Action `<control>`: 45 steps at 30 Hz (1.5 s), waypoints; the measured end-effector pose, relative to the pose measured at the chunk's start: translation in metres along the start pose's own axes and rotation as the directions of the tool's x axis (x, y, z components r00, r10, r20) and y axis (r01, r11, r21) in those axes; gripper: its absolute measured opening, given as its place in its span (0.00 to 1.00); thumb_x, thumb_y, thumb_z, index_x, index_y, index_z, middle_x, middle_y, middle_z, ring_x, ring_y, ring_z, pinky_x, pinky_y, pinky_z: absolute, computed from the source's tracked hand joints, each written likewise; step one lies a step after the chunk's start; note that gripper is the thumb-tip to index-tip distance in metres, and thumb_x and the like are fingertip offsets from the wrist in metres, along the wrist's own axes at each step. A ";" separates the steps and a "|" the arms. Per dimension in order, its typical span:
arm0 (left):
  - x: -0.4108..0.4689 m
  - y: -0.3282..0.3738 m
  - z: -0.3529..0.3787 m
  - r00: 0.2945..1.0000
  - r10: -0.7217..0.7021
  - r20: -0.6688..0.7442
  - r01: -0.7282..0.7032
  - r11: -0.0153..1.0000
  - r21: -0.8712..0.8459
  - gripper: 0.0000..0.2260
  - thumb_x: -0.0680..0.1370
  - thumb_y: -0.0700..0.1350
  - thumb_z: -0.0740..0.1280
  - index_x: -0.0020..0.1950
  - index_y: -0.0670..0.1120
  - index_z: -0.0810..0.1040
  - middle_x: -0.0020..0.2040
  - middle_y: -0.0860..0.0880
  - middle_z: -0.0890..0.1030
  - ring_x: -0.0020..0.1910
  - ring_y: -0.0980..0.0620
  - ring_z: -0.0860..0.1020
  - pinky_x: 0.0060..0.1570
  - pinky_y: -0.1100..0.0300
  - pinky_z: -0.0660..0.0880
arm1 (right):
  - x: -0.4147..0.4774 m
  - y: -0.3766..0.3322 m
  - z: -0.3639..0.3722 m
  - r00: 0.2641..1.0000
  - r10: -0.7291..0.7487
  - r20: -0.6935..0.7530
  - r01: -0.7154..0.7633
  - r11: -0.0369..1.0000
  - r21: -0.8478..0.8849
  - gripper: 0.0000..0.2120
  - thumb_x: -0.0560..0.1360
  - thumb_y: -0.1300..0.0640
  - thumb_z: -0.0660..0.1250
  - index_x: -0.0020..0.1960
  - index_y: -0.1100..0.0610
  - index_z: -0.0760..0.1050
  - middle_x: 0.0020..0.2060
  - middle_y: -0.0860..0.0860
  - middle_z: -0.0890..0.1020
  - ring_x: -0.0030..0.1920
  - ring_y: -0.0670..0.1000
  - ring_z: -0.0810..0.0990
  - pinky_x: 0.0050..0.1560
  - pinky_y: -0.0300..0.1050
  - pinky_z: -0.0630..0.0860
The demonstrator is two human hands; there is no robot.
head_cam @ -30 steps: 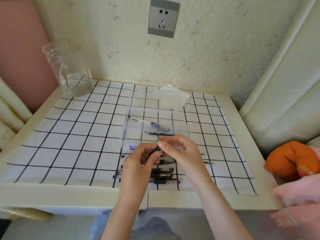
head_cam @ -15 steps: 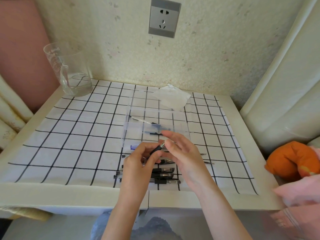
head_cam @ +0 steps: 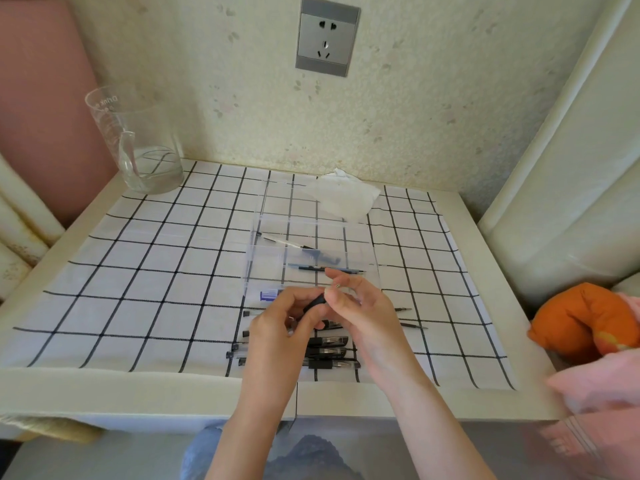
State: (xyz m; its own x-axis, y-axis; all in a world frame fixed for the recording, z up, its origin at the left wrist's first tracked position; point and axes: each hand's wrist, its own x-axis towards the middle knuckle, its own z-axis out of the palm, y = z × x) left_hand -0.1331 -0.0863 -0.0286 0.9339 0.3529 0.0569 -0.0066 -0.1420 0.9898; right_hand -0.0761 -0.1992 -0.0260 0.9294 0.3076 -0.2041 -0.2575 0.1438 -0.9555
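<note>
My left hand (head_cam: 277, 327) grips a black pen (head_cam: 316, 302) by its barrel, just above the table's near middle. My right hand (head_cam: 367, 313) pinches the pen's small silver tip (head_cam: 337, 287) between thumb and forefinger, its other fingers loosely spread. Under my hands lie several more black pens (head_cam: 329, 351) side by side on the checked cloth (head_cam: 138, 271). Two thin refills (head_cam: 412, 326) lie to the right of my hands. Behind my hands stands a clear plastic box (head_cam: 256, 237) holding a refill (head_cam: 325, 269) and a few pen parts.
A glass jug (head_cam: 138, 143) with a little water stands at the back left. A crumpled white tissue (head_cam: 343, 199) lies behind the box. An orange soft toy (head_cam: 581, 320) and pink fabric (head_cam: 602, 386) are off the table's right edge. A wall socket (head_cam: 327, 39) is above.
My right hand's fingers have shifted up along the pen's front end, and the silver tip now shows between them. My left hand has kept hold of the barrel.
</note>
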 end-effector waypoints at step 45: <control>0.002 0.001 0.003 1.000 -0.006 -0.016 0.005 1.000 -0.021 0.06 0.74 0.42 0.68 0.47 0.53 0.79 0.40 0.58 0.82 0.37 0.59 0.80 0.42 0.69 0.76 | -0.004 -0.007 -0.002 0.999 0.020 -0.038 -0.019 0.999 0.032 0.10 0.64 0.53 0.74 0.44 0.55 0.82 0.42 0.49 0.84 0.43 0.52 0.75 0.39 0.40 0.70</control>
State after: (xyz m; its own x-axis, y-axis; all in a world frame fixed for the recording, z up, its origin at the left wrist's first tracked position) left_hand -0.1298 -0.0880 -0.0282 0.9283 0.3680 0.0532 -0.0091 -0.1207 0.9926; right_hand -0.0775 -0.2030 -0.0194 0.9333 0.2746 -0.2316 -0.2838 0.1682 -0.9440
